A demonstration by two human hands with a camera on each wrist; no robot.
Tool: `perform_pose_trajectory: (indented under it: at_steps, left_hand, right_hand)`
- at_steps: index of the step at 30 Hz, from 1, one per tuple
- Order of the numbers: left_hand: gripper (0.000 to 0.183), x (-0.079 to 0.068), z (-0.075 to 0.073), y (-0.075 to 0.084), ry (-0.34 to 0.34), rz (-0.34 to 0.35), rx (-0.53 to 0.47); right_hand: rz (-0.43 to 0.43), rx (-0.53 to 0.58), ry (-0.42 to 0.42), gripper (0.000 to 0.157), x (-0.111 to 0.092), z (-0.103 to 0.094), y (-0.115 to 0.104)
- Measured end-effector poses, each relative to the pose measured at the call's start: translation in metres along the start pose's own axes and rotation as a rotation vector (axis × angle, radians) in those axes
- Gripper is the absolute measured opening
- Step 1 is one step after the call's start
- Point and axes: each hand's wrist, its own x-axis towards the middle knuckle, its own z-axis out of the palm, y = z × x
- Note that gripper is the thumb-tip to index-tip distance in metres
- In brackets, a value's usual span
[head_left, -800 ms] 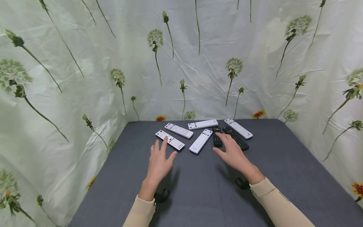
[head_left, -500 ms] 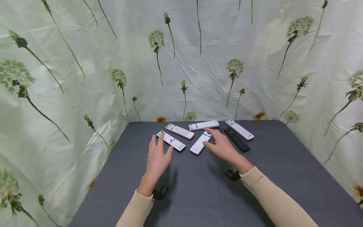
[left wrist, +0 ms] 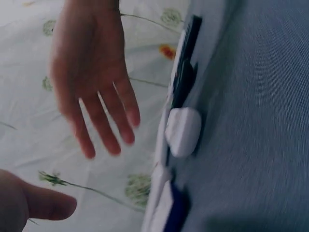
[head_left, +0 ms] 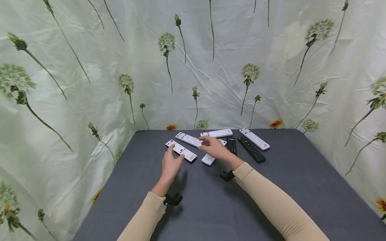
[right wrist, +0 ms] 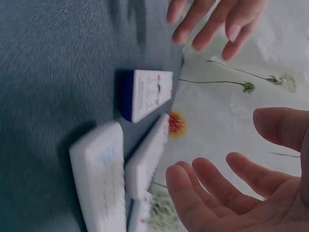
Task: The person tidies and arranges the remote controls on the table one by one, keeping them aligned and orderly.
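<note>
My left hand [head_left: 172, 164] hovers over the near side of the leftmost white remote control [head_left: 181, 150], fingers relaxed and holding nothing. To its right, my right hand [head_left: 215, 149] reaches leftward above the middle white remote [head_left: 208, 159], hiding part of it. Its fingertips appear over the near end of another white remote [head_left: 188, 139]. In the right wrist view, the right hand [right wrist: 241, 198] has loosely bent fingers and thumb apart. There, the leftmost remote [right wrist: 147, 94] shows a dark blue underside. The left wrist view shows the left thumb [left wrist: 48, 200] free of any object.
White remotes lie at the back [head_left: 216, 133] and at the back right [head_left: 254, 139]. Two black remotes, one short [head_left: 231, 145] and one longer [head_left: 251, 149], lie beside them. A floral cloth [head_left: 193, 67] hangs behind the dark grey table [head_left: 120, 201].
My right hand has swept left from the black remotes to above the middle white remote, uncovering the black ones. My left hand has shifted slightly. The remotes stay in place.
</note>
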Motion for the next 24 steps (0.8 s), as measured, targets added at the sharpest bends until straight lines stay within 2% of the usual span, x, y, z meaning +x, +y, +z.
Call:
perform_pose_trajectory:
  at_steps: [6, 10, 15, 20, 24]
  left_hand:
    - [0.072, 0.008, 0.014, -0.01, -0.065, -0.246, -0.39]
    - [0.078, 0.012, 0.024, -0.016, -0.089, -0.37, -0.55]
    - [0.081, 0.015, 0.032, -0.02, -0.082, -0.444, -0.623]
    - [0.081, 0.015, 0.036, -0.019, -0.085, -0.423, -0.624]
    - [0.078, 0.016, 0.036, -0.02, -0.053, -0.414, -0.603]
  right_hand:
    - [-0.001, -0.016, -0.053, 0.048, 0.019, 0.026, 0.009]
    - [0.015, -0.017, -0.057, 0.047, 0.025, 0.039, 0.014]
    - [0.033, 0.007, -0.081, 0.048, 0.032, 0.052, 0.016]
    - [0.004, -0.03, -0.055, 0.047, 0.036, 0.06, 0.013]
    - [-0.005, -0.033, -0.036, 0.046, 0.037, 0.063, 0.01]
